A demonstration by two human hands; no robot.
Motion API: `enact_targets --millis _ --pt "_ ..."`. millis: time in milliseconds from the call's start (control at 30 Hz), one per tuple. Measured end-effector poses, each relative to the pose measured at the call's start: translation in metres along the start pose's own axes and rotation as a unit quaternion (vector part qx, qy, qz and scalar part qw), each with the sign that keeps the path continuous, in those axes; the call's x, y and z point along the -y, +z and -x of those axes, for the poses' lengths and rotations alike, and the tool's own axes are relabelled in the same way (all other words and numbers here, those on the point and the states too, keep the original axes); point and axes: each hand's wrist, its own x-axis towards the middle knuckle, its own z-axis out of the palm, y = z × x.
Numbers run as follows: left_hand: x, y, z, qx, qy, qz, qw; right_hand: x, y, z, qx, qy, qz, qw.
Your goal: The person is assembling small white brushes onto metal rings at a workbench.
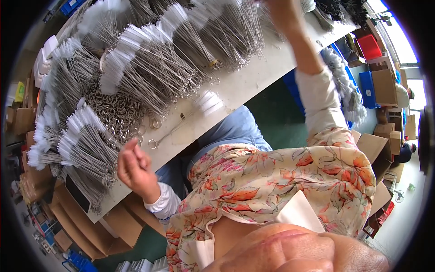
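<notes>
My left hand (137,170) is raised over the table's near edge, beside a heap of metal split rings (118,113). Its fingers are curled in toward the thumb; whether anything small sits between them is hidden. Just right of it, a single thin wire brush (174,131) with white bristles lies on the tabletop, a ring (152,144) at its near end. My right hand (278,7) reaches far across to the top edge of the view, beside bundled wire brushes (240,34). It is blurred and partly cut off, so its fingers cannot be read.
Many white-bristled brushes (152,56) are piled along the white table (247,81). Another bundle (88,143) lies at the left, near a dark flat object (77,192). Open cardboard boxes (102,231) stand below the edge. Blue crates (368,88) and cartons are at the right.
</notes>
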Motion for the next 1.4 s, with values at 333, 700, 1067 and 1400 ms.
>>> enact_targets --millis 333,700,1067,1400 --pt "0.016 0.035 -0.019 0.074 0.328 -0.25 0.908 -0.008 0.171 0.142 0.317 -0.046 0.044 0.946" --pt "0.011 0.029 0.003 0.095 0.267 -0.133 0.95 -0.033 0.169 0.155 0.121 0.341 -0.366 0.857" --pt "-0.043 0.002 -0.025 0.27 0.352 -0.189 0.876 0.0 0.154 0.147 0.408 0.17 0.063 0.895" --pt "-0.034 -0.008 -0.006 0.203 0.295 -0.237 0.903 0.004 0.148 0.144 0.475 0.235 0.013 0.848"
